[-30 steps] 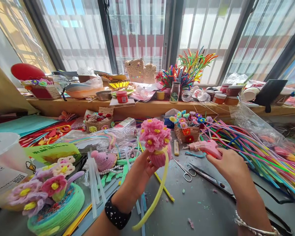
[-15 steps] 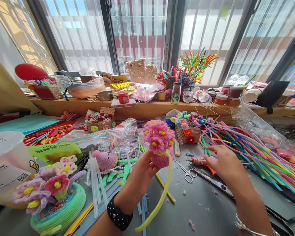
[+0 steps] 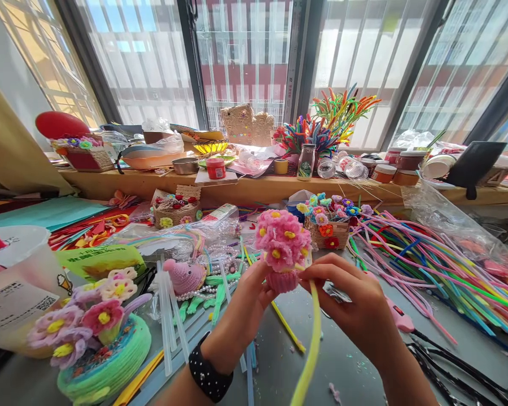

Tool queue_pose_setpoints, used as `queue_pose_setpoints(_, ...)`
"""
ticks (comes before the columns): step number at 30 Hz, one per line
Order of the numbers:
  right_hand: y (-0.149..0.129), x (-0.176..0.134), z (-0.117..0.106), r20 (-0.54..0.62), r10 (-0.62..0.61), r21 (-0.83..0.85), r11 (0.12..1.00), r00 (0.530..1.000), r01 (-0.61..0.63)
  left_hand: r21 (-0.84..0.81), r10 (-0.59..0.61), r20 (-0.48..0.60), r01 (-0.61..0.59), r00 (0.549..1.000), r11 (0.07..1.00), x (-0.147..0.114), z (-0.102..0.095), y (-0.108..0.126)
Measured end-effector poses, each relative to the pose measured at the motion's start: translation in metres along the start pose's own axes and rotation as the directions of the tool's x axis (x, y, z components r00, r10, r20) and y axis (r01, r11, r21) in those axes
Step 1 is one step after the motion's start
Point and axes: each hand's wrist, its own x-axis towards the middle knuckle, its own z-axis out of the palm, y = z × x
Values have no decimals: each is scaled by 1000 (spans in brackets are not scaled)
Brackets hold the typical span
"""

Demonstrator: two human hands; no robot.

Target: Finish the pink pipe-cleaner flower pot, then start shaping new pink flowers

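Note:
A ball of fuzzy pink flowers with yellow centres tops a small pink pot, together a pink flower pot. My left hand is wrapped round the left side of its base. From the pot's right side a yellow pipe cleaner curves down toward the lower edge. My right hand pinches this pipe cleaner near its upper end, close beside the pot. Behind that hand lie scissors, mostly covered, and a pink glue gun.
Many coloured pipe cleaners spread over the right side. Clear glue sticks, a pink crocheted figure and a green flower base lie left. A tall cup stands far left. Flower baskets line the back.
My right hand has come left from above the glue gun and now grips the yellow pipe cleaner beside the pot. The pipe cleaner's free end has swung right. The view has shifted slightly.

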Motion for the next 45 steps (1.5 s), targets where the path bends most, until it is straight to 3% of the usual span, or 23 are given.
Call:
queue_pose_setpoints(3,3,1,-5,-58,191,69,980,980,-187,14,-10,18,9,1000,1000,-1,0,0)
queue_pose_setpoints(7,3,1,-8,-63,447,197,882,892,-428,22,-39,66,38,997,999,0,0,-1)
queue_pose_setpoints(12,4,3,-9,-38,610,400,735,791,-548,8,-72,106,71,992,997,1,-2,-2)
queue_pose_setpoints(19,16,3,-10,16,604,476,696,797,-538,-3,-113,152,115,982,993,-1,-6,-5)
queue_pose_setpoints(25,18,0,-13,17,581,427,732,814,-531,-54,-171,167,182,971,982,1,-9,-6)
queue_pose_setpoints(32,18,1,-28,187,487,435,737,853,-517,40,-230,228,227,946,973,-1,-10,-4)
queue_pose_setpoints(40,19,-3,-17,230,602,622,513,764,-592,27,-242,294,245,925,969,1,-12,-9)
queue_pose_setpoints(45,16,-1,-9,221,601,615,526,768,-588,-12,-248,292,263,924,965,0,-11,-9)
